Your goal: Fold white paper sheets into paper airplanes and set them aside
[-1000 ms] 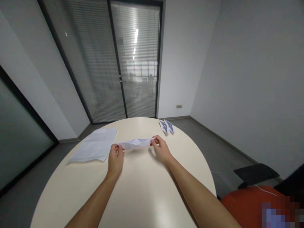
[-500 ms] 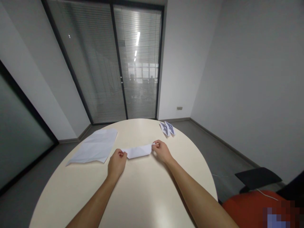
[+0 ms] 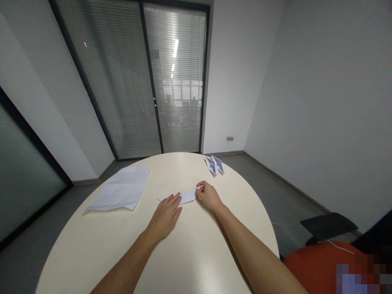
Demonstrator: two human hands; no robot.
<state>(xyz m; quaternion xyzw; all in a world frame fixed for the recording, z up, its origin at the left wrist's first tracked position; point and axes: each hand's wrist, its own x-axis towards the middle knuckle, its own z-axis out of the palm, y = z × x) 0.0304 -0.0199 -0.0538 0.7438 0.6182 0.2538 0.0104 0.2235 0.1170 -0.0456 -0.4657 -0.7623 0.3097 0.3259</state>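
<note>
A narrow folded strip of white paper (image 3: 188,197) lies on the round cream table (image 3: 171,269) in front of me. My left hand (image 3: 167,212) rests flat over the strip's left part, fingers extended and covering much of it; one pointed corner shows beyond the fingers. At the strip's right end, my right hand (image 3: 208,195) pinches the paper between thumb and fingers.
A large creased white sheet (image 3: 122,188) lies at the table's left. Two folded papers with dark printing (image 3: 214,165) stand near the far right edge. An orange chair (image 3: 318,261) with a black armrest (image 3: 329,228) is at lower right.
My left hand has let go of the strip's left end, moved right and opened flat onto the paper. My right hand keeps its pinch in about the same place.
</note>
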